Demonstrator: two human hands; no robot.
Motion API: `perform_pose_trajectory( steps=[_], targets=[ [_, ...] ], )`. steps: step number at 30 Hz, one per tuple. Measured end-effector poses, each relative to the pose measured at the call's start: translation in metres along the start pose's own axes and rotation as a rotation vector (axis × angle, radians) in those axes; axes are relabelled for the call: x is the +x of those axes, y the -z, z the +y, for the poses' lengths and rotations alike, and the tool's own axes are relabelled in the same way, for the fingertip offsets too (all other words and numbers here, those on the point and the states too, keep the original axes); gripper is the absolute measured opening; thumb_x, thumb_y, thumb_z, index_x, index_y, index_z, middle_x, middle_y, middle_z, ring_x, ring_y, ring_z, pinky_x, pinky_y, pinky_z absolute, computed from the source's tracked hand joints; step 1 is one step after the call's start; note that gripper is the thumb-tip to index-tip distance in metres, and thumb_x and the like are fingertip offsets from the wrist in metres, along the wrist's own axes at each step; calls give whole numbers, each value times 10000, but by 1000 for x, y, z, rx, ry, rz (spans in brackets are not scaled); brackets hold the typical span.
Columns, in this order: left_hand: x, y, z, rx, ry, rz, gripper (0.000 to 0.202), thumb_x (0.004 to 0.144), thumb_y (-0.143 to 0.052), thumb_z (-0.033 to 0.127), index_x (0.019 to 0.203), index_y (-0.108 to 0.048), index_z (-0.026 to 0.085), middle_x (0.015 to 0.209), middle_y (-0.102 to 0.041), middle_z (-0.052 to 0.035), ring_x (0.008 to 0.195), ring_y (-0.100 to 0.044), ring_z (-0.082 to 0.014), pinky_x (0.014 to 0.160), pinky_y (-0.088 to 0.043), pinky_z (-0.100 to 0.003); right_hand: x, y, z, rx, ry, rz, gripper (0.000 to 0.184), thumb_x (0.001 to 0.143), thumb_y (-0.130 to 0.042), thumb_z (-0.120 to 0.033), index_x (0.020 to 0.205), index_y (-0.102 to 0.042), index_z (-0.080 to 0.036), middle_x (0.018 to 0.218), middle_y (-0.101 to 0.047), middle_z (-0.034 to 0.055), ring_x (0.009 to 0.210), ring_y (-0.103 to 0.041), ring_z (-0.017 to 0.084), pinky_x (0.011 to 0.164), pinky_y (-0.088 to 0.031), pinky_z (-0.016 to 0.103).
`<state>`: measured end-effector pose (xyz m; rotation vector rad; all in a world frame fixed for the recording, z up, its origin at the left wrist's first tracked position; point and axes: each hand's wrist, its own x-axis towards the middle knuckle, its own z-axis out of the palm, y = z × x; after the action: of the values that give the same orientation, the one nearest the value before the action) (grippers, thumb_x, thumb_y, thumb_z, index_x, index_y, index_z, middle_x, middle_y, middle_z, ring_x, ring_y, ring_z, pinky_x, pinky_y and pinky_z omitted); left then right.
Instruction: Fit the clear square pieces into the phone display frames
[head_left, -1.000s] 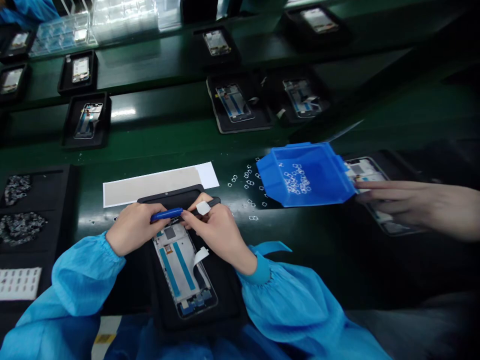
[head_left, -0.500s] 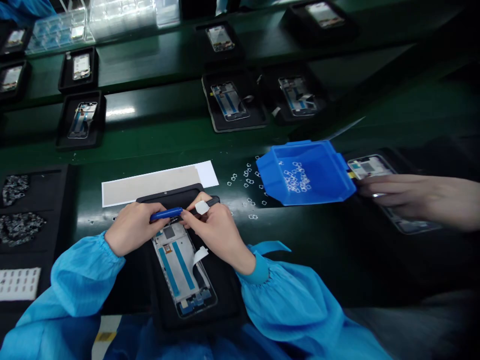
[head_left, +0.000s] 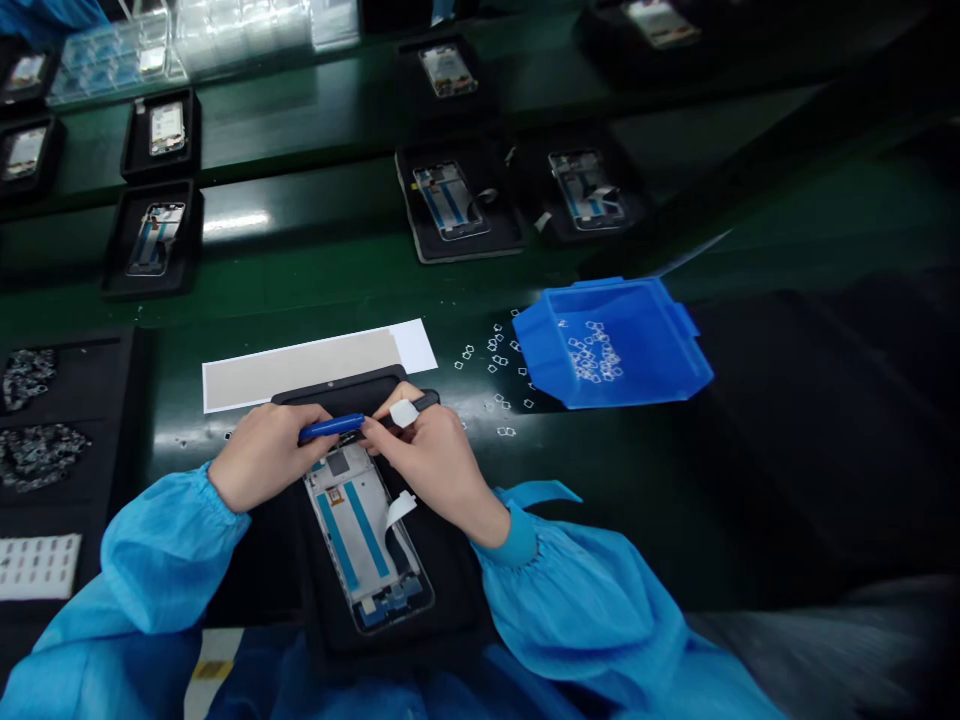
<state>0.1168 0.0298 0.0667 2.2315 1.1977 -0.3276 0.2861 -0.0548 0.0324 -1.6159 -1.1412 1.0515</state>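
Note:
A phone frame [head_left: 367, 540] with two blue strips and a raised white tab lies in a black tray [head_left: 457, 590] before me. My left hand [head_left: 266, 450] is closed around a blue pen-like tool [head_left: 330, 428] over the frame's upper end. The tool's tip, partly hidden by fingers, is at that top edge. My right hand [head_left: 431, 450] is closed on a dark slim-handled tool [head_left: 427, 402], its kind unclear, with a white tab [head_left: 404, 413] at the fingers. Its fingertips meet the same top edge.
Right of centre is a blue bin [head_left: 637, 350] of small white ring-like pieces, with more scattered beside it. A beige-and-white sheet [head_left: 300, 370] lies behind my tray. A compartment tray [head_left: 105, 390] of dark small parts is at left. Trayed phone frames [head_left: 450, 200] line the green belts.
The other person's hand and the phone frame at the right have gone from view. Trays on the nearer belt have shifted slightly left, those on the farther belt slightly right. My hands hardly moved.

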Motion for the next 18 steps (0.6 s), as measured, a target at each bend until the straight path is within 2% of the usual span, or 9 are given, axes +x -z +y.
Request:
perform_pose_trajectory(
  steps=[7, 13, 18],
  targets=[
    [-3, -3, 7, 132, 34, 34, 163, 904, -546, 357, 944, -682, 276, 718, -675, 15, 636, -611, -189, 574, -326, -283, 0, -1, 1, -47, 44, 16, 183, 837, -605, -338, 711, -559, -213, 598, -610, -10, 529, -608, 165, 468, -402, 254],
    [-1, -3, 12, 206, 31, -2, 154, 907, -548, 334, 991, -666, 280, 761, -700, 1, 690, -648, -232, 584, -341, -300, -5, 2, 0, -129, 150, 19, 170, 834, -599, -273, 695, -520, -216, 572, -547, -42, 466, -524, 127, 456, -347, 247],
    [1, -1, 12, 193, 26, -17, 166, 915, -541, 346, 994, -666, 270, 778, -704, -8, 690, -647, -228, 589, -351, -302, -8, 3, 4, -77, 111, 20, 168, 848, -589, -304, 727, -501, -228, 588, -568, -37, 465, -550, 140, 454, -364, 254]
  ],
)
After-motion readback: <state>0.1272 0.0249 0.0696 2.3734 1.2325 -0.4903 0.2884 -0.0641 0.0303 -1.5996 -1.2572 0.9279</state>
